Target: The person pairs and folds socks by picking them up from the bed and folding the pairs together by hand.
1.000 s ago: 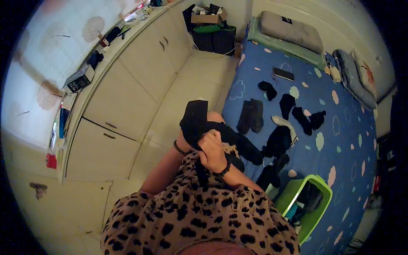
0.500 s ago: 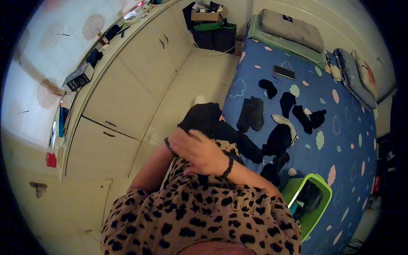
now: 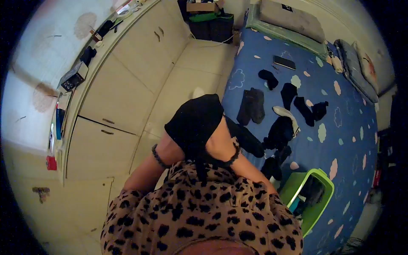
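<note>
Drawn away from its earlier place across the right wrist, the left hand (image 3: pixel 219 145) now meets one side of a black cloth (image 3: pixel 196 121), spread broader than before, in the head view. The right hand (image 3: pixel 169 148) meets the opposite side. Both hands' fingers vanish behind the fabric, so how far they are open or clenched cannot be told. The cloth covers them and extends beyond, above the leopard-print top (image 3: pixel 199 208), near dark socks (image 3: pixel 250 106) on a blue bed (image 3: pixel 323 157).
</note>
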Available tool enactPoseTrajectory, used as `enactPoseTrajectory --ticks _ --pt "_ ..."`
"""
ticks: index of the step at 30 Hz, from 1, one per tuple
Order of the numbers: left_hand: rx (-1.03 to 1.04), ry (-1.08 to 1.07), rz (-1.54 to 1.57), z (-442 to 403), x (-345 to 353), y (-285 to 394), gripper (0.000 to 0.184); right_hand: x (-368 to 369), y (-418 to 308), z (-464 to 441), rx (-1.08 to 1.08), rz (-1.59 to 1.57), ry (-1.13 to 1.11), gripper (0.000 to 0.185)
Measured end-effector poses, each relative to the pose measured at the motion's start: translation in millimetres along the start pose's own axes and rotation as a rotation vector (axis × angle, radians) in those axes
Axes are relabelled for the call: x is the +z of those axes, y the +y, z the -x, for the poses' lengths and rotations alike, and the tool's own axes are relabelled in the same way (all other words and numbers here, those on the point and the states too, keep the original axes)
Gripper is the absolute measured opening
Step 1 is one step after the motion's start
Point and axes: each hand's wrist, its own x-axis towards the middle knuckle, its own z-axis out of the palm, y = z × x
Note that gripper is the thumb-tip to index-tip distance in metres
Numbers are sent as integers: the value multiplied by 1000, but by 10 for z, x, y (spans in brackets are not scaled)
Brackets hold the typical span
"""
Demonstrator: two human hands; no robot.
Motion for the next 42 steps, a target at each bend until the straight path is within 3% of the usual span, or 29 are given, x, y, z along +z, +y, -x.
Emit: enactPoseTrajectory --ticks 3,10,13,15,17,19,23,26,32,35,38,40,42 --pt "34 -8 25 -78 96 -66 43 -116 115 107 105 -130 252 29" --pt "41 -59 141 -249 -101 57 44 -277 -5 63 171 -311 249 30" --pt "43 -80 124 -209 -62 26 44 -260 34 46 266 -423 234 24" --pt "84 -37 104 -217 -46 25 40 -220 27 29 406 -656 170 17" --pt "124 8 81 -205 -15 6 36 -225 -4 21 390 -654 169 14" --pt "55 -94 185 -166 26 -35 42 -218 -1 19 376 -653 168 11" --pt "112 -121 226 -273 -86 49 41 -231 19 28 451 -769 224 8" --pt "138 -23 240 -354 -70 142 30 -258 -13 24 507 -903 239 9" --pt "-50 58 894 -177 103 147 29 -279 -20 44 507 -1018 256 11" --pt "-167 29 1349 56 365 -27 48 -262 23 53 501 -1011 259 11" --pt "-529 -16 1360 62 446 -131 43 -226 85 88 485 -924 295 13" --pt "242 10 -61 -410 177 -48 8 -221 80 111 473 -867 329 15" --pt "120 39 23 -399 120 23 7 -246 30 134 455 -751 421 17"
